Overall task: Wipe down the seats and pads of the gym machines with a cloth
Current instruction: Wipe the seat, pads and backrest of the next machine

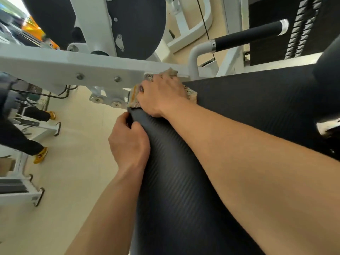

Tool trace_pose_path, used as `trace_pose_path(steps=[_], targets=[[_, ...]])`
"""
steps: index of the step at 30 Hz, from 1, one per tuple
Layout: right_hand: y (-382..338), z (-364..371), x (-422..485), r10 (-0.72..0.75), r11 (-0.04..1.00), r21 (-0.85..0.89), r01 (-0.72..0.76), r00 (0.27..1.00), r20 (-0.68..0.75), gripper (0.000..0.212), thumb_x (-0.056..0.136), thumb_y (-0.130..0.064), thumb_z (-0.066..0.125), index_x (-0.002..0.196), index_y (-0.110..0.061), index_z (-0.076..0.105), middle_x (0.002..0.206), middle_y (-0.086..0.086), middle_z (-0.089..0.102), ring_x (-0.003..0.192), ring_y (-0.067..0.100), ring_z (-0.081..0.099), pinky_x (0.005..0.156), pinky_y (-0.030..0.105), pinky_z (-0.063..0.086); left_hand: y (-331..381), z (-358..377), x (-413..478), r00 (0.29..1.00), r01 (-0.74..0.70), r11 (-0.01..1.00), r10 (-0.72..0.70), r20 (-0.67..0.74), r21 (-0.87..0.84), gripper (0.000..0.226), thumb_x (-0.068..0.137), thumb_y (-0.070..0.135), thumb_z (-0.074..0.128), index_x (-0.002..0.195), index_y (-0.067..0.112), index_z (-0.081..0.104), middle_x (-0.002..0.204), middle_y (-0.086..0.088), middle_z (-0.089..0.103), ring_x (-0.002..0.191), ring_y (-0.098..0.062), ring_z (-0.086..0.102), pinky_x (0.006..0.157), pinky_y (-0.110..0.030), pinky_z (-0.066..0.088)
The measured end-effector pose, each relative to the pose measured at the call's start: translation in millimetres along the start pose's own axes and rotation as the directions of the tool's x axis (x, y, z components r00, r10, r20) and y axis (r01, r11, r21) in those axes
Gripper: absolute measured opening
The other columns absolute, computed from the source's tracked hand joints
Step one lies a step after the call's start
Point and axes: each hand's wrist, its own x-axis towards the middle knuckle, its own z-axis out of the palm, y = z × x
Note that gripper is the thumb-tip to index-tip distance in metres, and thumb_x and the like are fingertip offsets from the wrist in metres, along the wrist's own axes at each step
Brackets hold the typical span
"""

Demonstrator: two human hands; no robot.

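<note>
- Pad (184,181): long axis runs from viewer toward white frame (55,65); floor (82,144) open beside left edge.
- Cloth (135,100): at pad's far end, clutched under right hand (161,94).
- Left hand (128,144): fingers grip pad's left edge.

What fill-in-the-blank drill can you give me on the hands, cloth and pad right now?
The right hand holds the cloth against the ___ pad.
The left hand grips the pad's ___ edge.
The cloth lies next to the ___ frame.
Missing: black; left; white.
</note>
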Motion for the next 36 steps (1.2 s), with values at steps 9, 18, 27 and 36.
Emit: trace_pose_path(steps=[9, 18, 27, 36], targets=[[-12, -3, 16, -0.21, 0.974, 0.101, 0.202, 0.975, 0.075, 0.048, 0.095, -0.05, 0.037, 0.134, -0.031, 0.056, 0.137, 0.004, 0.058, 0.123, 0.03, 0.055, 0.089, 0.043, 0.041, 0, -1, -3, 1.0, 0.02, 0.997, -0.021, -0.012, -0.071, 0.045, 0.092, 0.016, 0.044, 0.13, 0.031, 0.062, 0.112, 0.017, 0.065, 0.1, -0.006, 0.053, 0.089, -0.025, 0.039], [97, -23, -32, 0.008, 0.997, 0.071, -0.007, 1.0, -0.014, 0.039, 0.098, -0.055, 0.033, 0.109, -0.029, 0.059, 0.114, 0.003, 0.065, 0.104, 0.03, 0.058, 0.079, 0.043, 0.037, 3, 5, -9, 0.99, -0.136, 0.983, 0.138, -0.004, 0.121, 0.034, 0.095, 0.013, 0.042, 0.123, 0.019, 0.059, 0.113, 0.005, 0.063, 0.096, -0.016, 0.051, 0.083, -0.027, 0.035], [173, -38, -63, 0.374, 0.928, 0.03, -0.373, 0.923, -0.088, 0.051, 0.1, -0.05, 0.026, 0.115, -0.023, 0.066, 0.119, 0.008, 0.067, 0.113, 0.032, 0.055, 0.097, 0.048, 0.034, 59, 70, -68, 0.87, -0.473, 0.876, 0.448, 0.207, 0.092, 0.045, 0.09, 0.014, 0.054, 0.135, 0.02, 0.057, 0.141, 0.004, 0.055, 0.136, -0.017, 0.043, 0.121, -0.041, 0.013], [169, -53, -104, 0.432, 0.598, 0.72, -0.352, 0.898, 0.081, 0.077, 0.096, -0.024, 0.044, 0.159, -0.026, 0.0, 0.164, 0.005, 0.028, 0.152, 0.023, 0.016, 0.126, 0.045, 0.001, 115, 134, -60, 0.676, -0.64, 0.768, 0.57, 0.467, -0.012, 0.045, 0.099, 0.027, 0.037, 0.141, 0.037, 0.048, 0.148, 0.012, 0.05, 0.147, -0.018, 0.03, 0.12, -0.052, 0.009]])
